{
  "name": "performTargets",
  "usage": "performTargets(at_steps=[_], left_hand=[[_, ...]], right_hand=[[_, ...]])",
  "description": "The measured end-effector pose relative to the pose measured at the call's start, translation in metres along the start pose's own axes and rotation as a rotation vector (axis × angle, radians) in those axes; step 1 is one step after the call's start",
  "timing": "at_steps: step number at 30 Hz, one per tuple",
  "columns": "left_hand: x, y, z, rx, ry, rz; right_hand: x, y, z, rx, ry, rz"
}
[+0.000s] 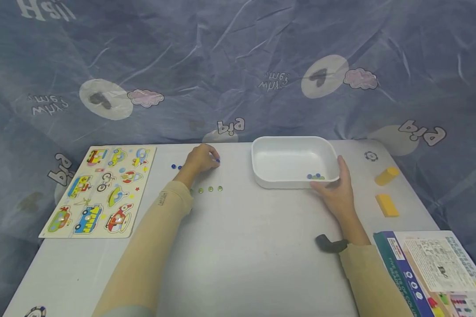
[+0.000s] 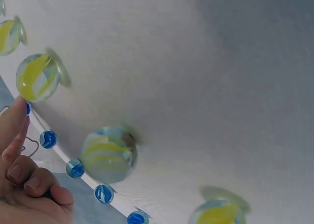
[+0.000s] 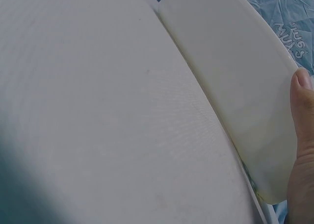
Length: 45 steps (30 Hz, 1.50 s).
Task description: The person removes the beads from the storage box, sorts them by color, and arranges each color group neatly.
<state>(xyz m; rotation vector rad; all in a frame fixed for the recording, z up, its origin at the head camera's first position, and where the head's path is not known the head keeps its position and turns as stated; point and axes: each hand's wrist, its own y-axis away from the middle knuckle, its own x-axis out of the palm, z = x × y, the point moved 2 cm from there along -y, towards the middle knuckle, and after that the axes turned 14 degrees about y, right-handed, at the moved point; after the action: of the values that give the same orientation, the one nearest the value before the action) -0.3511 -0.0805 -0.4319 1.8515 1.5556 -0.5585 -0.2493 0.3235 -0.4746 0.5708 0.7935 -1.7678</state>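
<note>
My left hand (image 1: 201,159) pinches a blue marble (image 1: 218,161) between thumb and fingertips at the back of the table. In the left wrist view that marble (image 2: 28,108) is mostly covered by the fingertips. Beside this hand lie more blue marbles (image 1: 173,166) in a row, and nearer the front a row of clear marbles with yellow swirls (image 1: 210,189). My right hand (image 1: 338,193) grips the front right corner of a white plastic tray (image 1: 293,185), thumb at the front rim. A few blue and yellow-green marbles (image 1: 315,176) rest in that corner of the tray.
A wooden vehicle puzzle board (image 1: 103,193) lies at the left. To the right are a yellow cylinder (image 1: 386,176), a yellow block (image 1: 387,205) and a printed box (image 1: 432,268). A patterned blue sheet (image 1: 238,70) hangs behind the white table (image 1: 254,246).
</note>
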Motion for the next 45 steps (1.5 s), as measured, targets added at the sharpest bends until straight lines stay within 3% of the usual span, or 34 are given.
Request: performTargets(at_steps=[8,30,45], left_hand=[[-0.0010,0.0003,0.0060,-0.039,0.040,-0.016],[-0.0100,0.0092,0.0003,-0.012,0.021,0.019],[-0.0037,0.0073,0.0000,0.009,-0.007,0.044]], right_hand=[[0.0008,0.0003,-0.0011,0.006,0.011,0.004],[-0.0002,-0.0001,-0.0012,0.008,0.006,0.004],[-0.0014,0.0003,0.0001,-0.017,-0.027,0.010]])
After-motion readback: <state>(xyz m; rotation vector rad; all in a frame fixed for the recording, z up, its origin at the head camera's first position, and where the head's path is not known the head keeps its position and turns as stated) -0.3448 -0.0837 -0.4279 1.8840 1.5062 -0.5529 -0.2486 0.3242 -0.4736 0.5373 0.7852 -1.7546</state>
